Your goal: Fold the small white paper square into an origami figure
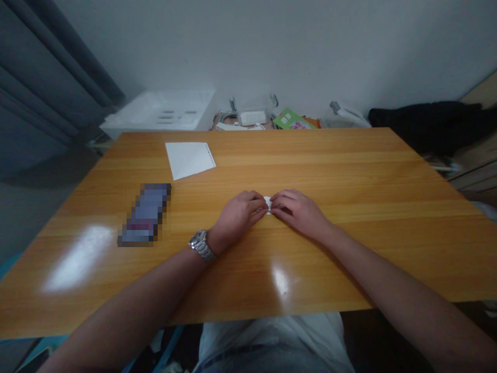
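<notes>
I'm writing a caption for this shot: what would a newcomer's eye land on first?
Probably the two bare hands near the middle, left hand and right hand, their fingertips pinching a small white piece between them over the glossy wooden table. Next, the silver watch on the left wrist, then the white sheet with a perforated edge, lying toward the table's far left.

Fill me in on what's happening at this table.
A person's left hand and right hand meet over the wooden table, pinching a small white piece, perhaps paper, between their fingertips. A white sheet with a row of holes lies farther back to the left. Nearer, also left, lies a pixelated dark object, possibly a phone; neither is being touched.
</notes>
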{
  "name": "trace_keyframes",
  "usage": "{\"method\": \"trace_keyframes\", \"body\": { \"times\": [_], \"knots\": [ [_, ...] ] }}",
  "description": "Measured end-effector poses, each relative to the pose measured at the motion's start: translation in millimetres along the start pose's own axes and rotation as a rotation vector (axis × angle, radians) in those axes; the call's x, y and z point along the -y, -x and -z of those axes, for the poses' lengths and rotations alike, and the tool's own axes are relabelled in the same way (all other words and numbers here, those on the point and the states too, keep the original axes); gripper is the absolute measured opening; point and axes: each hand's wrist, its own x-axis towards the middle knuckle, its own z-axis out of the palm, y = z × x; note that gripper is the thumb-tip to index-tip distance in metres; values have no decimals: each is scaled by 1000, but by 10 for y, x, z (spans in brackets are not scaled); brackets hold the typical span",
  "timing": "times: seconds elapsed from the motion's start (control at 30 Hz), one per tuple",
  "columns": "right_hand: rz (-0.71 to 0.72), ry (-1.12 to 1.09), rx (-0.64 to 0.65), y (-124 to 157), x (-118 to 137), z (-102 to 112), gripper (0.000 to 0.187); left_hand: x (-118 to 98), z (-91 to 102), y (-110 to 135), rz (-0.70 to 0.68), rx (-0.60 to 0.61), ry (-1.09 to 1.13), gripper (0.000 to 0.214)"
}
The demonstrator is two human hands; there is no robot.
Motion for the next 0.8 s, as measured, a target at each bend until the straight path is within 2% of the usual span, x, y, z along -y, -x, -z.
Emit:
{"method": "trace_keyframes", "body": {
  "times": [0.47,0.8],
  "knots": [
    [-84,-130,-52,-36,-60,-87,9,-29,-43,-41,160,-90,152,3],
    [-132,-149,-75,-62,-41,-71,7,-35,-68,-87,198,-123,175,5]
  ]
}}
